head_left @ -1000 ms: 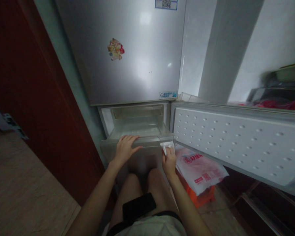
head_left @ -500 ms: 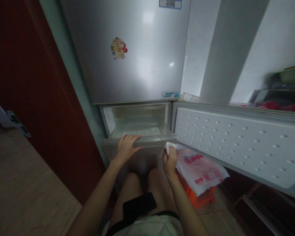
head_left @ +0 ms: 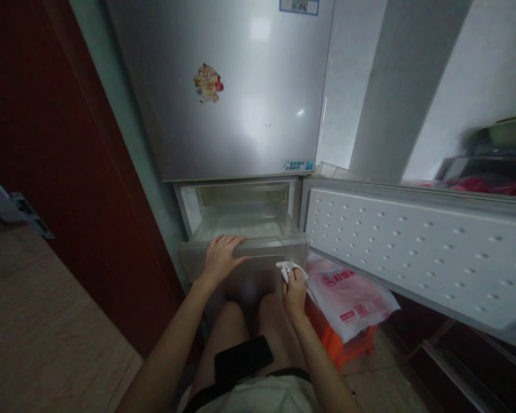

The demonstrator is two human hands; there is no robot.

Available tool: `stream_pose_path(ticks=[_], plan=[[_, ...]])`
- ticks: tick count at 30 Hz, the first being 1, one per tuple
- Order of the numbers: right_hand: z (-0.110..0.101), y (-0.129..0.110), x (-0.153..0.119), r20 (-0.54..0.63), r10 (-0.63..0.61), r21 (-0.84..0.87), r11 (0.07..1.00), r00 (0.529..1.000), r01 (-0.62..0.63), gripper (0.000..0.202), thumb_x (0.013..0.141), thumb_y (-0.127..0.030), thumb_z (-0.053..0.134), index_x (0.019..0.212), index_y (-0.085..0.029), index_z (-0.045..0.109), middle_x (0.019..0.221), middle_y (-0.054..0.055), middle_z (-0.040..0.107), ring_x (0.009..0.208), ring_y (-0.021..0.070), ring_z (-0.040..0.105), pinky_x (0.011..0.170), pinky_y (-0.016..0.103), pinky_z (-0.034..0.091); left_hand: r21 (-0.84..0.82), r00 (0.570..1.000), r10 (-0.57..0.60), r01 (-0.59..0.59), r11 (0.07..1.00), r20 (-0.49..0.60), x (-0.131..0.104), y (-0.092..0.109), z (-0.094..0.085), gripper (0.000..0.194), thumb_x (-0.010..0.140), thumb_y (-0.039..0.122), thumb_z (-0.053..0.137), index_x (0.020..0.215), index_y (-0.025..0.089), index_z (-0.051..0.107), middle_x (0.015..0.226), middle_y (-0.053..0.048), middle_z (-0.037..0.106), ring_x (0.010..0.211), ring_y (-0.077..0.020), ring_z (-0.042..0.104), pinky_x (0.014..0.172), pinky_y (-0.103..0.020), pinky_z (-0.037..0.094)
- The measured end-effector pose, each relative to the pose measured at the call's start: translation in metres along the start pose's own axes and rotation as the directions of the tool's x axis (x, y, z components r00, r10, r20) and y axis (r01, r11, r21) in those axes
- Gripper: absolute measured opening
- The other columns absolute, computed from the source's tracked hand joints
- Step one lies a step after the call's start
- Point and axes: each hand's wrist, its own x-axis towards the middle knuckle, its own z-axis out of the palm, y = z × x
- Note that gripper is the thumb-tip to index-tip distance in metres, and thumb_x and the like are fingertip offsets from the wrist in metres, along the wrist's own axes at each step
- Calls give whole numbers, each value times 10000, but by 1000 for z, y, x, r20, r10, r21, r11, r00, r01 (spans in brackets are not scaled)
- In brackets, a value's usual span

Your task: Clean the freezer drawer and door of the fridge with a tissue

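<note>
A clear plastic freezer drawer (head_left: pixel 264 248) is pulled partway out of the lower compartment of a silver refrigerator (head_left: pixel 249 109). My left hand (head_left: pixel 221 259) grips the top edge of its front panel, fingers hooked over the rim and thumb along the outer face. Close to the right part of that panel, my right hand (head_left: pixel 294 295) is closed around a crumpled white tissue (head_left: pixel 291 268). Some of the tissue sticks up above the fingers. Whether the tissue touches the panel, I cannot tell.
The dimpled freezer door (head_left: pixel 404 246) stands open to the right. Below it, a white plastic bag with red print (head_left: pixel 352 295) lies over an orange stool (head_left: pixel 348 347). A black phone (head_left: pixel 243 360) rests on my lap. A dark red wooden door (head_left: pixel 81 172) is at left.
My right hand has drawn slightly down and left from the drawer's top right corner, and the tissue in it has changed shape. My left hand stays on the rim.
</note>
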Motion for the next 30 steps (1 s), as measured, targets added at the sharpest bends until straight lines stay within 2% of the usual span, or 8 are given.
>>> stream_pose_path(ticks=[4,11,14,17,21,25,28,30], plan=[[-4,4,-1,-16,-3,-2,1000,1000,3,315,938,-167,352,1107,-144,618,1062,133,612,991,243,545,857,396,468,-1,1000,1,-1,1000,4,0,0,0,507,787,433,752,1232,252,592,1199,-49,697,1143,-260,613,1059,-449,380],[-18,-12,73,-104,-5,-5,1000,995,4,287,988,-277,365,1061,-145,610,1040,123,617,985,236,525,855,363,400,13,1000,15,-14,1000,-12,-1,-2,2,482,812,444,725,1234,256,587,1198,-51,699,1141,-255,615,1059,-441,382],[-21,-19,85,-69,-34,-18,999,997,33,249,968,-268,412,1022,-156,628,1012,109,620,943,229,517,821,347,377,14,1000,17,-17,1000,-11,-1,-2,3,486,811,451,724,1232,248,590,1184,-56,703,1128,-257,620,1054,-446,385],[-17,-16,70,-37,-56,-27,998,998,55,242,945,-236,431,1035,-158,642,1013,115,624,959,240,517,812,353,374,17,1000,18,-17,1000,-9,-1,-2,3,468,820,452,713,1228,256,593,1182,-57,703,1121,-259,623,1054,-450,386],[-4,3,28,-18,-75,-20,997,997,74,271,922,-201,418,1061,-153,645,1052,131,636,1009,254,532,866,396,402,13,1000,14,-14,1000,-11,-1,-1,2,469,824,444,711,1233,248,595,1197,-62,698,1133,-261,617,1059,-450,383],[5,20,-8,-31,-61,12,998,998,62,281,917,-203,389,1009,-162,651,974,115,654,955,242,562,879,409,435,3,1000,6,-6,1000,-3,-1,0,1,480,824,448,708,1245,247,592,1198,-57,697,1137,-261,616,1060,-448,381],[-1,24,-12,-62,-17,39,999,998,20,303,936,-239,358,998,-160,644,909,104,656,862,228,569,776,365,451,7,1000,2,-2,1000,-5,-1,0,0,488,816,449,716,1242,243,594,1191,-58,699,1139,-262,614,1058,-443,380],[-11,23,1,-100,36,42,999,994,-32,321,962,-282,340,998,-153,632,908,105,650,836,222,564,741,342,437,10,1000,6,-6,1000,-7,-2,0,1,488,813,448,720,1236,239,595,1196,-60,698,1140,-262,613,1058,-442,378]])
